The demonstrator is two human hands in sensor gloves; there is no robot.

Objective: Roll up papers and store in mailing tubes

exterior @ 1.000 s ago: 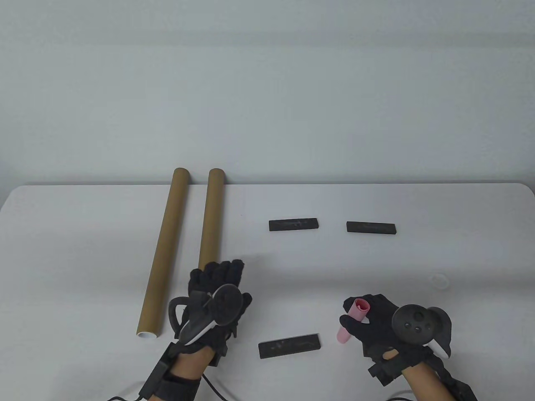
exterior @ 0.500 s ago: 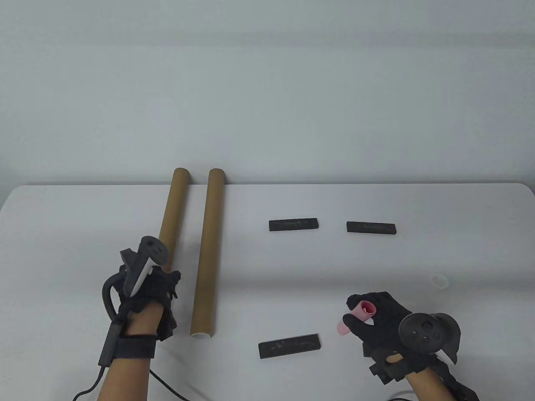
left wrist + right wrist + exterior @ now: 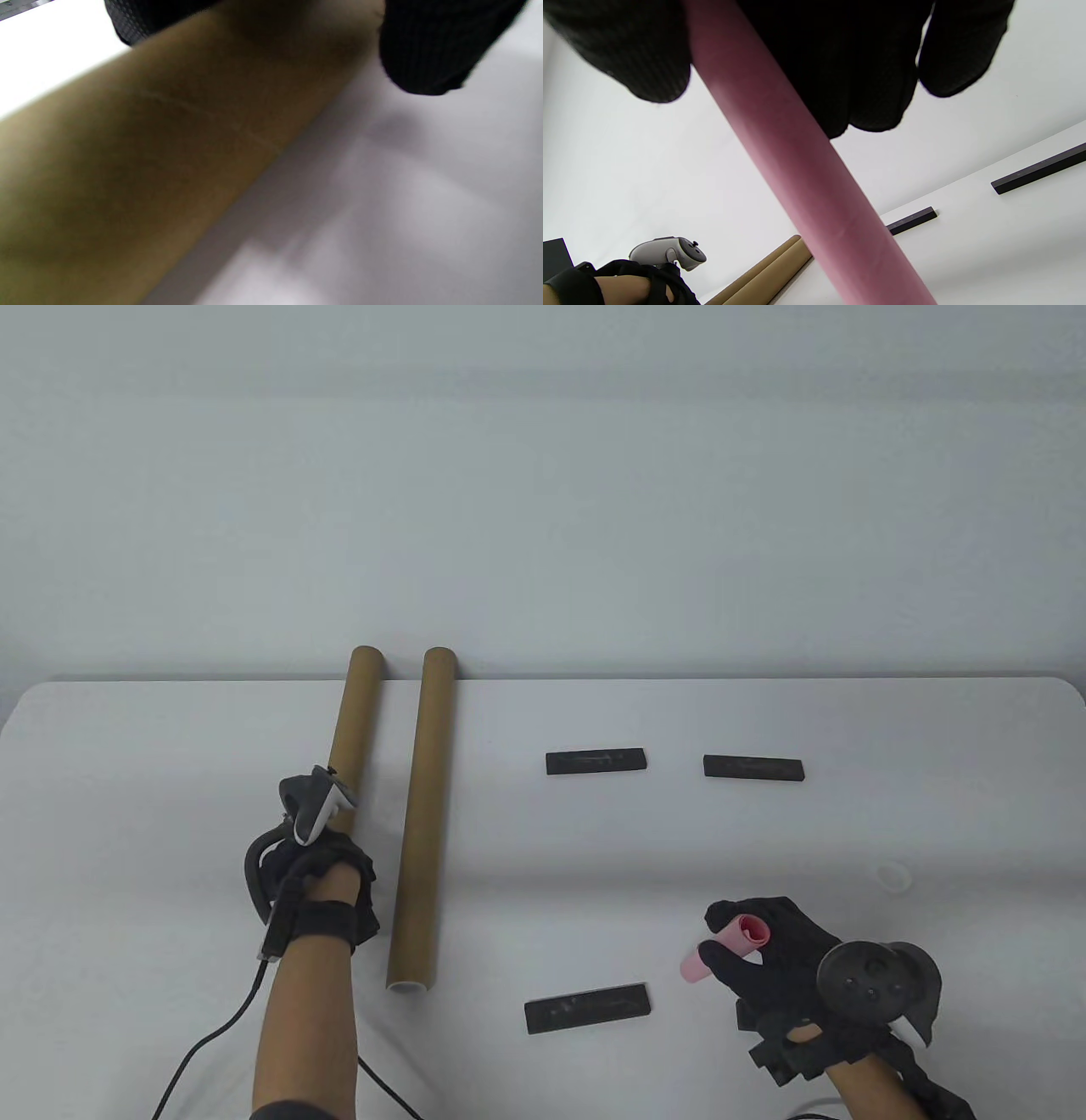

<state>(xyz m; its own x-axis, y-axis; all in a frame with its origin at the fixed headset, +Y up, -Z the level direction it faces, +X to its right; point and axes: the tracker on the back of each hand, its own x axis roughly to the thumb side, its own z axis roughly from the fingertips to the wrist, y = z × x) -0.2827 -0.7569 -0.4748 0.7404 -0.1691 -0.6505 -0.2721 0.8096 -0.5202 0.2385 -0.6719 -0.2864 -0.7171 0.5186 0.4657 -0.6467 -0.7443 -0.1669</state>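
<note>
— Your left hand (image 3: 318, 869) had crossed from the right-hand mailing tube (image 3: 417, 823) to the left-hand mailing tube (image 3: 344, 746) within the last second. It lay over that tube's near half, fingers curled down around it; the left wrist view showed cardboard directly under dark fingertips (image 3: 428, 55).

— And your right hand (image 3: 764, 959)?

— Unchanged. Wrapped around the rolled pink paper (image 3: 730, 943), near right of the table (image 3: 127, 780), open end of the roll tilted up. Right wrist view showed the roll running out below your fingers (image 3: 878, 84).

— What did that mean for the job?

— You'd picked your tube. The right-hand one lay untouched, white-rimmed mouth toward you. Likely next: lift or turn the left tube so its mouth met the roll. Three black bars, one near (image 3: 588, 1007), two far (image 3: 596, 761) (image 3: 752, 768), sat idle.
</note>
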